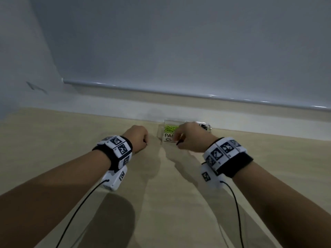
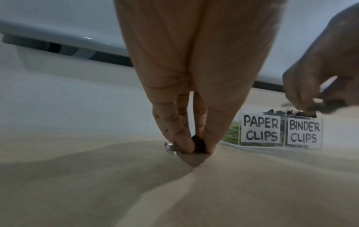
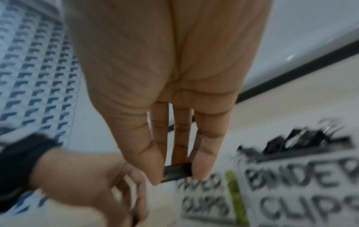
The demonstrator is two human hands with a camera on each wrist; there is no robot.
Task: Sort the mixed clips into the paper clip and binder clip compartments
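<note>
A clear two-part box (image 2: 282,146) stands at the table's far edge, labelled PAPER CLIPS (image 2: 260,130) and BINDER CLIPS (image 2: 304,132). Green paper clips (image 1: 170,127) lie in the left part and black binder clips (image 3: 301,141) in the right. On the table, left of the box, my left hand (image 2: 200,150) pinches a black binder clip (image 2: 199,143) whose silver handle (image 2: 172,148) sticks out. My right hand (image 3: 177,176) hovers in front of the box and pinches another black binder clip (image 3: 176,170) between thumb and finger.
The beige table (image 1: 161,203) stretches toward me from the box. A white wall (image 1: 179,42) with a rounded ledge (image 1: 179,90) rises right behind the box. Cables (image 1: 80,208) hang from both wrist cameras.
</note>
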